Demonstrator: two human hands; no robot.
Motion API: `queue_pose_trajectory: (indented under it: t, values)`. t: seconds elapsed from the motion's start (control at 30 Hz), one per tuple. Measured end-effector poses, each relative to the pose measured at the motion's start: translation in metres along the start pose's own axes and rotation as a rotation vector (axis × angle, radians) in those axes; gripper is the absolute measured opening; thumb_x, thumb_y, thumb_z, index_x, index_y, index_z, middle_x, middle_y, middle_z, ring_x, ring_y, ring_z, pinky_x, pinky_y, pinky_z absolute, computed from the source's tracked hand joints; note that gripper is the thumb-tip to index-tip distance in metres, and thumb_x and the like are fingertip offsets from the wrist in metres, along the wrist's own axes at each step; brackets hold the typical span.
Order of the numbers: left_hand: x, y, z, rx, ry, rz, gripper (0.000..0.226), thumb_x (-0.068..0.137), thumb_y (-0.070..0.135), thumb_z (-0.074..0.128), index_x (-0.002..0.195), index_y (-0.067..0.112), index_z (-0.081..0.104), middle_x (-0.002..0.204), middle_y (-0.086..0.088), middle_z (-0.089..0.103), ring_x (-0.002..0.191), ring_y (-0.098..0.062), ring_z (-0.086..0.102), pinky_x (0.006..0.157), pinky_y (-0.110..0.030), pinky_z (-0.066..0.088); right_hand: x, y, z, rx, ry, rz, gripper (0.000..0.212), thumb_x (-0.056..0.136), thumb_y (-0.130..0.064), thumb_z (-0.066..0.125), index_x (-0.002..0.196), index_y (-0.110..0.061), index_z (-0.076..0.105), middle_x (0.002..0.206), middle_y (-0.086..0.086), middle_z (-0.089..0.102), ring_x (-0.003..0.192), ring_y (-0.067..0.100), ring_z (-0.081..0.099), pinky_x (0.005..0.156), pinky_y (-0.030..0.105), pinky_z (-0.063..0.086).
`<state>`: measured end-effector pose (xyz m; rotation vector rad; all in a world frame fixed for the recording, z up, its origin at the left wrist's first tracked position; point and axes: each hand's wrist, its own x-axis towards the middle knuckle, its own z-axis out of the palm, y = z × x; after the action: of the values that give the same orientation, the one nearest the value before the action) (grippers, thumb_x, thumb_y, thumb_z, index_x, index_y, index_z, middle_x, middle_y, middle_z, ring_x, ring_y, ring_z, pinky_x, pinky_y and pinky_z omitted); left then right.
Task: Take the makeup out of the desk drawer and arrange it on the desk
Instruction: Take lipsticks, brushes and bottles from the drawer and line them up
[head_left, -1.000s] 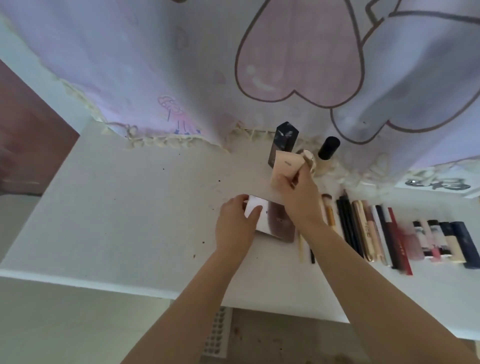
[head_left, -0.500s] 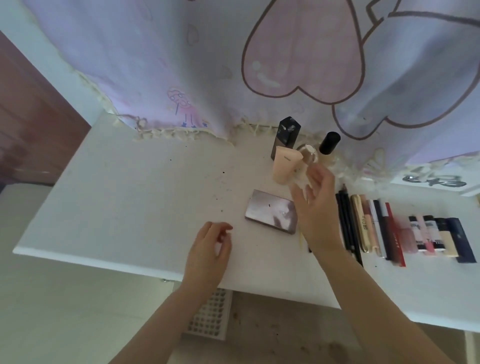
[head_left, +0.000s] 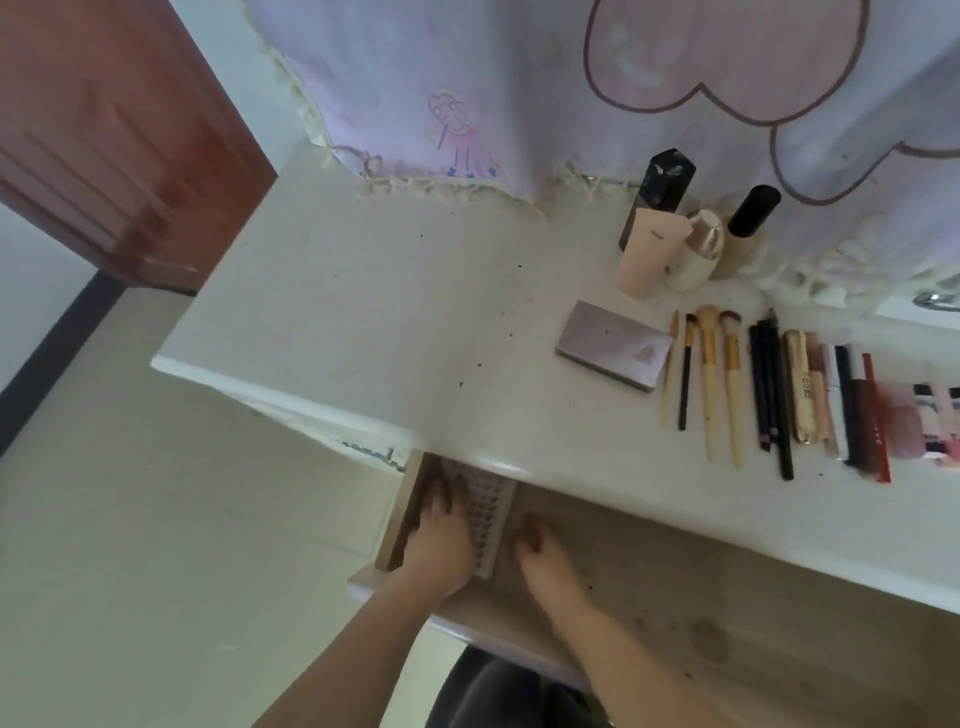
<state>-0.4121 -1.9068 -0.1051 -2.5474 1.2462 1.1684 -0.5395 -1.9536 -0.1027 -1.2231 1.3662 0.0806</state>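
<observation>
Currently the tray (head_left: 485, 525) lies in the drawer's (head_left: 675, 587) left corner, long axis front to back. Left hand (head_left: 441, 545) grasps its left edge; right hand (head_left: 540, 558) rests beside it, grip indeterminate.

Both hands (head_left: 441, 540) left the desk, apparently reaching the drawer (head_left: 675, 597).

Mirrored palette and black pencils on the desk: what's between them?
Head view: four makeup brushes lie side by side between the mirrored palette and the black pencils.
</observation>
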Motion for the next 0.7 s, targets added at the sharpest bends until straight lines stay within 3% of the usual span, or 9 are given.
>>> queue_pose_trajectory:
  t: [0.1, 0.17, 0.3, 0.37, 0.43, 0.5, 0.53, 0.63, 0.7]
  values:
    - [-0.001, -0.007, 0.004, 0.012, -0.027, 0.032, 0.076, 0.094, 0.012, 0.036, 0.149, 0.015, -0.017, 0.156, -0.013, -0.019, 0.146, -0.029, 0.000, 0.113, -0.040, 0.028, 0.011, -0.010, 0.013, 0.136, 0.015, 0.055, 0.022, 0.094, -0.015, 0.045, 0.108, -0.009, 0.060, 0.104, 0.010, 0.067, 0.087, 0.020, 0.062, 0.074, 0.029, 0.050]
    - [-0.001, -0.012, 0.003, -0.003, -0.052, 0.061, 0.076, 0.093, 0.008, 0.034, 0.148, 0.015, -0.018, 0.156, -0.011, -0.020, 0.146, -0.025, -0.005, 0.114, -0.037, 0.025, 0.013, -0.012, 0.017, 0.213, -0.024, 0.092, 0.016, 0.094, -0.015, 0.049, 0.103, -0.010, 0.061, 0.092, 0.004, 0.066, 0.078, 0.014, 0.061, 0.061, 0.024, 0.048]
    - [-0.006, -0.018, 0.001, -0.038, -0.074, 0.077, 0.069, 0.097, 0.018, 0.032, 0.149, 0.018, -0.014, 0.158, -0.009, -0.013, 0.146, -0.027, -0.004, 0.117, -0.042, 0.016, 0.008, -0.015, 0.010, 0.346, -0.116, 0.151, 0.014, 0.096, -0.015, 0.051, 0.106, -0.010, 0.059, 0.105, 0.014, 0.067, 0.089, 0.024, 0.065, 0.080, 0.037, 0.055]
    - [-0.015, -0.015, -0.003, -0.036, -0.082, 0.085, 0.068, 0.098, 0.029, 0.034, 0.150, 0.021, -0.010, 0.159, -0.008, -0.009, 0.146, -0.029, -0.003, 0.118, -0.045, 0.015, -0.005, -0.018, -0.004, 0.461, -0.178, 0.208, 0.010, 0.097, -0.013, 0.049, 0.101, -0.008, 0.058, 0.096, 0.014, 0.068, 0.084, 0.025, 0.066, 0.077, 0.038, 0.056]
    - [-0.028, -0.006, -0.012, -0.139, -0.059, 0.073, 0.068, 0.097, 0.034, 0.039, 0.151, 0.020, 0.001, 0.157, -0.009, 0.010, 0.143, -0.032, 0.018, 0.114, -0.046, 0.026, -0.023, -0.021, -0.024, 0.497, -0.204, 0.213, 0.012, 0.096, -0.010, 0.050, 0.103, -0.004, 0.058, 0.093, 0.013, 0.068, 0.083, 0.025, 0.066, 0.071, 0.036, 0.057]
    - [-0.043, 0.001, -0.029, -0.260, -0.029, 0.034, 0.054, 0.096, 0.030, 0.045, 0.144, 0.013, 0.028, 0.136, -0.012, 0.048, 0.117, -0.026, 0.054, 0.098, -0.038, 0.047, -0.042, -0.023, -0.043, 0.496, -0.239, 0.197, 0.017, 0.096, -0.008, 0.050, 0.107, 0.002, 0.058, 0.098, 0.019, 0.069, 0.084, 0.028, 0.068, 0.064, 0.036, 0.059]
    - [-0.053, 0.004, -0.040, -0.316, -0.040, 0.015, 0.044, 0.095, 0.027, 0.048, 0.135, 0.009, 0.042, 0.122, -0.010, 0.059, 0.103, -0.022, 0.061, 0.089, -0.033, 0.052, -0.053, -0.026, -0.052, 0.483, -0.259, 0.185, 0.018, 0.096, -0.007, 0.050, 0.106, 0.005, 0.059, 0.097, 0.020, 0.070, 0.081, 0.028, 0.069, 0.060, 0.034, 0.060]
    - [-0.091, 0.004, -0.074, -0.622, -0.154, -0.002, 0.024, 0.094, 0.013, 0.054, 0.116, 0.008, 0.060, 0.104, 0.001, 0.068, 0.084, -0.012, 0.067, 0.072, -0.022, 0.056, -0.079, -0.034, -0.077, 0.337, -0.340, 0.118, 0.020, 0.096, -0.010, 0.050, 0.100, 0.004, 0.064, 0.088, 0.015, 0.074, 0.078, 0.024, 0.073, 0.063, 0.031, 0.059]
    - [-0.115, 0.003, -0.097, -0.854, -0.237, 0.038, 0.021, 0.092, 0.005, 0.055, 0.112, 0.010, 0.062, 0.101, 0.000, 0.071, 0.083, -0.015, 0.071, 0.070, -0.026, 0.058, -0.094, -0.050, -0.091, 0.216, -0.367, 0.041, 0.021, 0.095, -0.014, 0.052, 0.100, 0.000, 0.067, 0.091, 0.012, 0.075, 0.085, 0.024, 0.072, 0.077, 0.036, 0.059]
